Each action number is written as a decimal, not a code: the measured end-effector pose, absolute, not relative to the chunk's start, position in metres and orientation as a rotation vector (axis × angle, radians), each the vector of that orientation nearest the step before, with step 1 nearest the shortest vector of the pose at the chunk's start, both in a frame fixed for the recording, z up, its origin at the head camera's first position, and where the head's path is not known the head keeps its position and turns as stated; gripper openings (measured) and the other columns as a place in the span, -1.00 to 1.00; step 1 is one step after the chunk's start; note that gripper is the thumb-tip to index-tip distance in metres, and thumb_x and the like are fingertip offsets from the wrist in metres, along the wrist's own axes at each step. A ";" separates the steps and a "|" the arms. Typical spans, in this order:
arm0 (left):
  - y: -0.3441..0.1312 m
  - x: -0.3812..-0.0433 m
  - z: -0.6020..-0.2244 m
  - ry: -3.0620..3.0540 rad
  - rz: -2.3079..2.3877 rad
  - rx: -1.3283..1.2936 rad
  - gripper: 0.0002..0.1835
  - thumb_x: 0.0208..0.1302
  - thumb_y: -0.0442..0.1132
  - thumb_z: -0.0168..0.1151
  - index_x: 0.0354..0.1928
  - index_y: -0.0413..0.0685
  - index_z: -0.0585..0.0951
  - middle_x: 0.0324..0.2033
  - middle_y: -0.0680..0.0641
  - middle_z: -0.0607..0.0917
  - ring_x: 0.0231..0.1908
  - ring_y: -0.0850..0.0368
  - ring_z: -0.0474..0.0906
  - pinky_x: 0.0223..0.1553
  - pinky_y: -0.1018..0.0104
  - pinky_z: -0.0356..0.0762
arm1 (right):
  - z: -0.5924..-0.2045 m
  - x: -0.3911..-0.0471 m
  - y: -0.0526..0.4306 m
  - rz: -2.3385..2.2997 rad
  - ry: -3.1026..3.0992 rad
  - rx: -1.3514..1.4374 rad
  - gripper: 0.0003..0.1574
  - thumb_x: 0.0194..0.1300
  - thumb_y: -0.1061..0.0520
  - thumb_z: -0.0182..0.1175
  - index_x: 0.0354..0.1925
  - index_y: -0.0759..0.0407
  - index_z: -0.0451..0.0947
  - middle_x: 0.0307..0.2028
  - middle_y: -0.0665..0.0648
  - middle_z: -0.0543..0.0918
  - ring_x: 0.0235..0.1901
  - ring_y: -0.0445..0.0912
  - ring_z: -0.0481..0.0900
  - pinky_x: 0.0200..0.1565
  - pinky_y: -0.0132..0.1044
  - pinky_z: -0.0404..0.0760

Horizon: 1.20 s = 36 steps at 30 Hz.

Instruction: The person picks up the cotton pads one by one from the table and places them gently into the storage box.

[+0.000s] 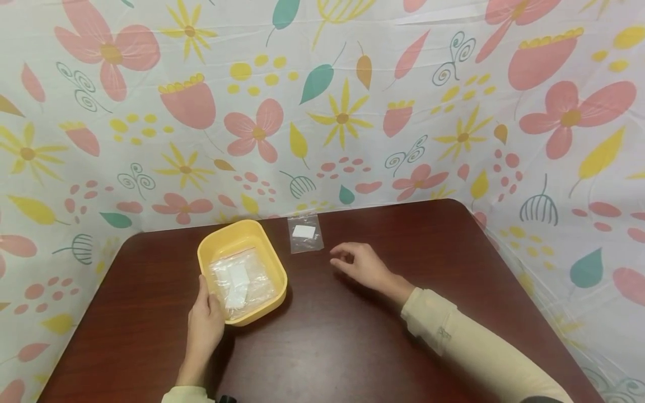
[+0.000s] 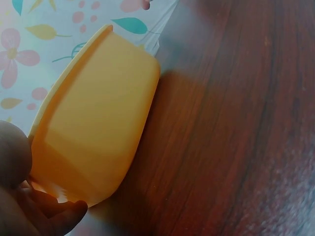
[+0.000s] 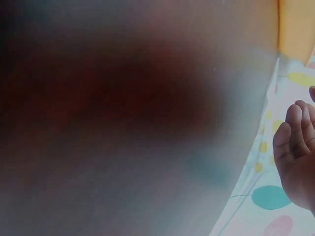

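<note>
In the head view my left hand [image 1: 205, 324] grips the near left side of a yellow plastic tub [image 1: 229, 238], thumb along its rim. The left wrist view shows the tub's outer wall [image 2: 98, 108], with fingers [image 2: 51, 216] at its lower corner. Inside the tub lie clear zip bags [image 1: 242, 280] with pale pieces in them; how many bags cannot be told. My right hand [image 1: 367, 266] hovers over the table with fingers loosely curled, holding nothing. Just left of it, apart from the fingers, a small clear zip bag [image 1: 305, 233] with a white piece inside lies flat.
Everything stands on a dark reddish-brown table [image 1: 322, 347] with rounded far corners. A white cloth [image 1: 282, 73] printed with flowers and leaves hangs behind the table and along both sides. Much of the right wrist view is blurred.
</note>
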State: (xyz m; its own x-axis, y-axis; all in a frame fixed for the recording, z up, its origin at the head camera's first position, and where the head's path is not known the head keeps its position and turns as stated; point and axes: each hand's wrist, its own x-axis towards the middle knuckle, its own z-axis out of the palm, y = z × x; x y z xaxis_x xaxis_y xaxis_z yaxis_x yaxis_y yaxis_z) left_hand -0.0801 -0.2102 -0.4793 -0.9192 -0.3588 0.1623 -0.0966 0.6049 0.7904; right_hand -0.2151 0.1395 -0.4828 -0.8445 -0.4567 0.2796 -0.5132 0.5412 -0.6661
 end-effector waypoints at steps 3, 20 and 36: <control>-0.210 -0.080 -0.479 -2.527 -1.230 0.370 -0.41 0.55 -0.37 -0.18 0.55 -0.29 0.06 0.39 -0.40 0.27 0.14 -0.28 0.43 0.18 -0.25 0.36 | -0.484 -0.222 0.137 1.199 -2.702 0.834 -0.72 0.29 0.11 0.40 -0.05 0.18 0.72 -0.44 -0.12 0.59 -0.41 -0.19 0.52 -0.35 -0.30 0.58; -0.211 -0.081 -0.481 -2.532 -1.218 0.391 -0.40 0.56 -0.36 -0.16 0.56 -0.24 0.05 0.36 -0.43 0.32 0.15 -0.28 0.43 0.24 -0.27 0.31 | -0.483 -0.269 0.116 1.074 -2.778 0.747 -0.73 0.28 0.08 0.42 -0.06 0.12 0.72 -0.32 -0.03 0.61 -0.28 -0.11 0.57 -0.21 -0.20 0.58; -0.211 -0.082 -0.482 -2.542 -1.233 0.399 -0.39 0.56 -0.36 -0.15 0.56 -0.25 0.03 0.41 -0.38 0.27 0.32 -0.32 0.31 0.29 -0.26 0.27 | -0.485 -0.288 0.089 1.013 -2.911 0.726 -0.57 0.32 0.05 0.38 0.10 0.18 0.67 -0.24 0.06 0.61 -0.24 -0.07 0.57 -0.18 -0.17 0.59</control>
State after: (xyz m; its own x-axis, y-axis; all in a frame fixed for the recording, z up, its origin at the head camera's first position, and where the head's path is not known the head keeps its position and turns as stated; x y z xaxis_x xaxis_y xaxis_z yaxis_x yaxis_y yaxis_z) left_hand -0.0819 -0.2110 -0.4819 -0.9203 -0.3671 0.1353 -0.1210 0.5960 0.7938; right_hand -0.2879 0.0893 -0.4852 -0.8947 -0.4293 0.1236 -0.4133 0.6905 -0.5936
